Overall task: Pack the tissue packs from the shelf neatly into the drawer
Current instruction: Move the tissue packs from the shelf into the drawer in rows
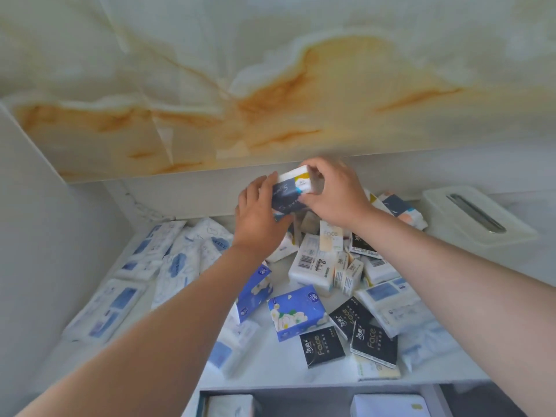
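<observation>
Here, at the far left of the shelf (276, 364), we see flat white-and-blue packs (168, 260) lying side by side near the side wall. Next comes the left grip (258, 218), raised above the shelf, its fingers laid against the left end of a tissue pack (290, 192) and its thumb tucked beneath it. The tissue pack, dark blue and white with a yellow patch, is held up in the air near the back wall, above the heap; we cannot tell whether it is one pack or two pressed together. The right grip (334, 194) clasps its right end, fingers curled over the top.

Below both grips a loose heap (313, 263) of white packs covers the middle of the shelf, some standing on edge. Nearer to us lies a blue flowered pack (296, 311), and just right of it three black packs (373, 341) overlap. At the far right a white tissue box (475, 215) with a slot in its top sits apart from the heap.

Along the bottom edge the drawer (304, 404) is open, with one white pack (231, 406) at its left and another (391, 406) at its right.
</observation>
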The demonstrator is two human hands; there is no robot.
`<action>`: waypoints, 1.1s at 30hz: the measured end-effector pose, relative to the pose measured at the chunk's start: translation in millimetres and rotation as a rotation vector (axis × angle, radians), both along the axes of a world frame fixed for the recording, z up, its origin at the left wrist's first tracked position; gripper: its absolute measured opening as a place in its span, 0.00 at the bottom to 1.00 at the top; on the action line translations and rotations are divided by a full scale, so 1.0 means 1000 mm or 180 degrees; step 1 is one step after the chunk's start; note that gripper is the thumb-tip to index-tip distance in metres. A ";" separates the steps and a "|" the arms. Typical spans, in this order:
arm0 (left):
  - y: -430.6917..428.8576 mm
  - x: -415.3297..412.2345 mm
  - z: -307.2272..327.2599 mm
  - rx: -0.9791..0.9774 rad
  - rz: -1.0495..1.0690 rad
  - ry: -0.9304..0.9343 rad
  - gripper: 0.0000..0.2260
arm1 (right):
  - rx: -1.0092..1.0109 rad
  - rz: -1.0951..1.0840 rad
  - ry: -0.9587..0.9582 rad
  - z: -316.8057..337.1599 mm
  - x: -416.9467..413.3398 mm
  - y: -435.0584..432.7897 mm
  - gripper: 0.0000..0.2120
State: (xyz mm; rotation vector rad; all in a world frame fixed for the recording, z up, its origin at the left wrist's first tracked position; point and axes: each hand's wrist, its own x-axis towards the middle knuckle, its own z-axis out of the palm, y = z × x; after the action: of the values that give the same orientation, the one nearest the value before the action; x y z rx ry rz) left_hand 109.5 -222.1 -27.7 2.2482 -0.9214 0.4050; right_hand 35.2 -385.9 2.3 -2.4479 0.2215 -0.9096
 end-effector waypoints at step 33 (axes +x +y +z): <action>0.285 -0.186 -0.088 0.2188 -0.0612 0.1811 0.28 | -0.0183 0.0839 0.3651 -0.108 -0.185 0.283 0.18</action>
State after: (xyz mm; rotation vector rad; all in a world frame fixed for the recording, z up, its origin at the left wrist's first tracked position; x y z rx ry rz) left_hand -76.1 63.3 -115.6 2.6029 -1.0394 -0.7147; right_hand -150.0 -103.4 -106.0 -2.6713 0.2419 0.6731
